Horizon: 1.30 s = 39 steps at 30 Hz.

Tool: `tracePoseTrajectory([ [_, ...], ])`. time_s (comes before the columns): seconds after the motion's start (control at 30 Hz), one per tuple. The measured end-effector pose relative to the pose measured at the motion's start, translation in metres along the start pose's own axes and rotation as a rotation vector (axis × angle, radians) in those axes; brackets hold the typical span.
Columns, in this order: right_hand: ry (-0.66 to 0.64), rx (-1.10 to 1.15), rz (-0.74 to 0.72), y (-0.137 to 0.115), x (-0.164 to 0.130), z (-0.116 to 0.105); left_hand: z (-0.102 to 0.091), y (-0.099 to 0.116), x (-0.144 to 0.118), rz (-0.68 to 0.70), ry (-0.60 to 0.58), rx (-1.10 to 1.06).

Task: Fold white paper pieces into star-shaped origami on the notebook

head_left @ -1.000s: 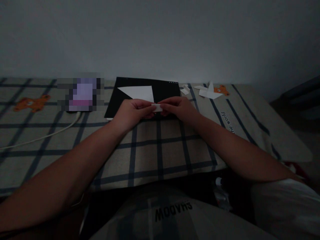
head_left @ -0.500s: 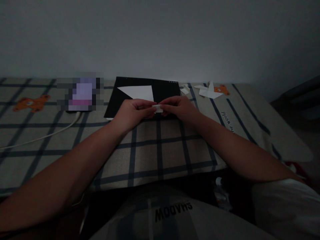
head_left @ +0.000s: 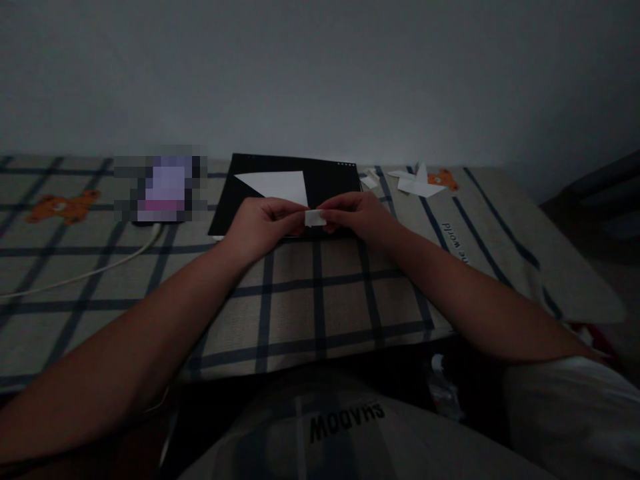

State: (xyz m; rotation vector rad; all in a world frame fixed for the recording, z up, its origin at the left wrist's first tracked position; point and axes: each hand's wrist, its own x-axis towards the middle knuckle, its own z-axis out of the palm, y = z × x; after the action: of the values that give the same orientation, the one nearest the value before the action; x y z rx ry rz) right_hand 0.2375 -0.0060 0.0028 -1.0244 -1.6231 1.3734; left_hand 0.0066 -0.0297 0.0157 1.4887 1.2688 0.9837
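A small folded piece of white paper (head_left: 315, 217) is pinched between my two hands, over the near edge of a black notebook (head_left: 330, 177). My left hand (head_left: 263, 221) is closed, its thumb and fingertips at the paper's left end. On the right end, my right hand (head_left: 355, 212) grips with thumb and forefinger. Behind my hands, a larger white paper sheet (head_left: 280, 185) with a pointed left end lies on the notebook. My fingers hide part of both the notebook and that sheet.
A phone (head_left: 165, 187), blurred out, lies at the left with a white cable (head_left: 125, 257). Folded white paper shapes (head_left: 420, 183) and a smaller paper piece (head_left: 371, 179) sit right of the notebook. A checked cloth (head_left: 340, 300) covers the table. Below its edge is a clear bottle (head_left: 443, 390).
My left thumb has drawn back slightly to the left, so more of the small folded paper shows. My right hand stays almost where it was.
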Motion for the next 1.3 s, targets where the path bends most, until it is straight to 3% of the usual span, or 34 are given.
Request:
tracePoseTrajectory([
  [0.3, -0.015, -0.043, -0.047, 0.001, 0.002, 0.0009, 0.0036, 0.0007, -0.0015, 0.009, 0.05, -0.003],
  [0.47, 0.006, -0.049, -0.055, 0.0022, 0.0022, -0.0008, 0.0054, -0.0019, 0.0013, -0.041, 0.004, -0.142],
  [0.6, 0.012, -0.025, -0.082, 0.0046, 0.0025, -0.0021, 0.0056, -0.0023, 0.0018, -0.086, -0.006, -0.105],
  [1.3, -0.004, -0.009, 0.021, -0.0044, -0.0032, 0.0035, 0.0046, -0.0043, 0.0036, -0.041, -0.003, -0.05],
])
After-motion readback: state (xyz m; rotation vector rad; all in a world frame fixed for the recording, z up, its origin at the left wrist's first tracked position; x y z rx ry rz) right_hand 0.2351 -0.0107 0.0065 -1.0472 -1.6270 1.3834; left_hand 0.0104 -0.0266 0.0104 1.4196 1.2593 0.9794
